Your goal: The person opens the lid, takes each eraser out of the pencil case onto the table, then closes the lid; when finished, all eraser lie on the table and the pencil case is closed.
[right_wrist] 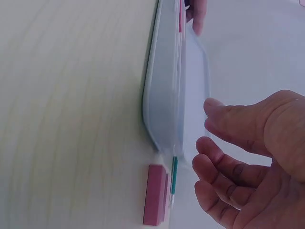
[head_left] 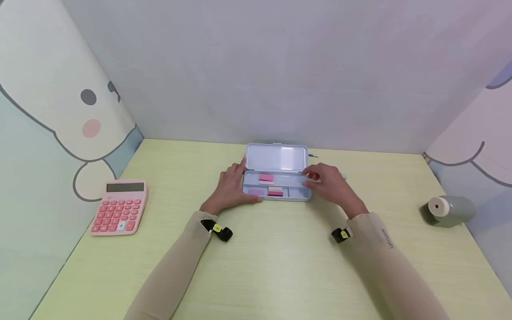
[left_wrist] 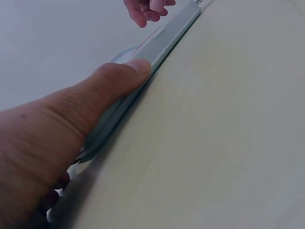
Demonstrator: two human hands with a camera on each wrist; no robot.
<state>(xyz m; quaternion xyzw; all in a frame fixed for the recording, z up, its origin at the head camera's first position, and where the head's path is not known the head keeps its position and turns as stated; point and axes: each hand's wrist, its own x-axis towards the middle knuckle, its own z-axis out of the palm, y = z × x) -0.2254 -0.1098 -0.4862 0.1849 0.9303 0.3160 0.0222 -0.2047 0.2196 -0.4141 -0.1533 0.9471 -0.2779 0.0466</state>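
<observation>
An open light-blue pencil case [head_left: 276, 198] lies on the table with its lid [head_left: 264, 158] tipped back toward the wall. Pink and white rectangular pieces [head_left: 275, 191] sit in its compartments, along with a lilac piece [head_left: 256, 191]. My left hand [head_left: 230, 186] grips the left end of the case, the thumb on its front edge and the fingers around the far side. Over the right end hovers my right hand [head_left: 330, 183]. Its fingers [right_wrist: 209, 169] are loosely bent and apart from the thumb, with nothing between them in the right wrist view.
Beside the case's right end, a pink block [right_wrist: 155, 195] and a green stick-like item [right_wrist: 174, 176] lie on the table. A thin dark tip [head_left: 314, 155] shows behind the case. A pink calculator [head_left: 119, 208] lies left; a grey-green device [head_left: 450, 211] stands right. A wall [head_left: 276, 89] rises behind.
</observation>
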